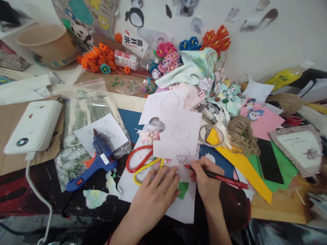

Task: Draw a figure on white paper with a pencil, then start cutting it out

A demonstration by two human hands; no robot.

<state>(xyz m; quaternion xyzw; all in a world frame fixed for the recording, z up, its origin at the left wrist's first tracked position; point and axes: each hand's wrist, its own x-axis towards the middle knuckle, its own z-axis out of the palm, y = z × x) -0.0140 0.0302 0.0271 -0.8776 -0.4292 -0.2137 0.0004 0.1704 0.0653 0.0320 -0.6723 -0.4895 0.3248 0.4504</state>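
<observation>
Hands apart, your left hand (155, 195) rests spread at the bottom of the white pencil-drawn paper (192, 127), so press gently while your right hand (207, 181) pinches the slim red-and-black pen (227, 179).

At the grip, the right hand (204, 178) hides the middle of the red pen (230, 181). Left of it, the left hand (155, 196) covers part of the yellow loop (135, 176). Below, the bottom edge cuts off both forearms (218, 224). Well right of the grip, the writing on the patterned-edged card (298, 150) is too small to read; farther right, things blur.
</observation>
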